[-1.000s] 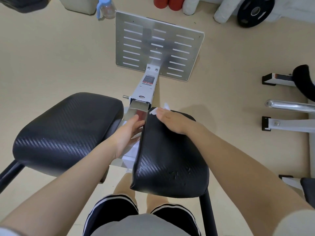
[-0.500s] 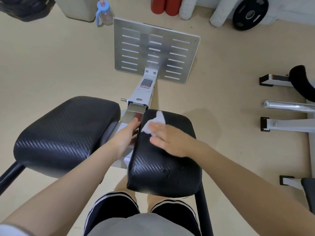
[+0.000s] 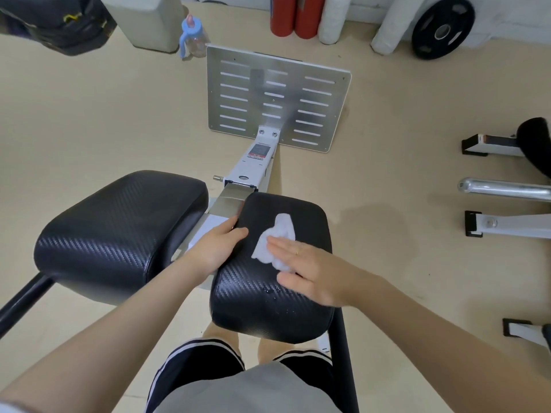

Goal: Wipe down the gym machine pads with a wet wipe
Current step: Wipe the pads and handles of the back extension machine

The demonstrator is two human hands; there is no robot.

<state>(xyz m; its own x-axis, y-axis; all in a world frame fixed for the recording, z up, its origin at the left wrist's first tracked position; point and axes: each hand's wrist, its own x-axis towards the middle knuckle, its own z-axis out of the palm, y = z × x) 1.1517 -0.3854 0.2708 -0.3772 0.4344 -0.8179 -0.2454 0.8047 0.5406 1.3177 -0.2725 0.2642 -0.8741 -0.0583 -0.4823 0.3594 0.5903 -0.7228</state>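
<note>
Both hands at work on the right pad (image 3: pixel 269 269). Right hand (image 3: pixel 310 271) laid flat with fingers straight, pressing the wet wipe (image 3: pixel 275 242) against the pad's top face, near its middle. Left hand (image 3: pixel 216 248) clasping that pad's inner edge, thumb over the top and fingers hidden down the side, apparently steadying it.

Largest first: beige floor (image 3: pixel 89 120) all around, slotted metal footplate (image 3: pixel 277 102) ahead on its white beam. Left pad (image 3: pixel 119 234) just beside the right one, apart from it, untouched by either hand. Black weight plate (image 3: pixel 442 26), two red cylinders (image 3: pixel 293 16) and a blue-capped bottle (image 3: pixel 193 37) along the far wall. Wipe crumpled and white, partly under the fingers, its far end poking out toward the footplate.

Progress, as a judgement: mid-wipe on the right pad. A few droplets glistening on the near part, suggesting some passes there; how much of the top counts as covered, impossible to say. Left pad looking dry and matte, likely still to do, along with the sides of both.
</note>
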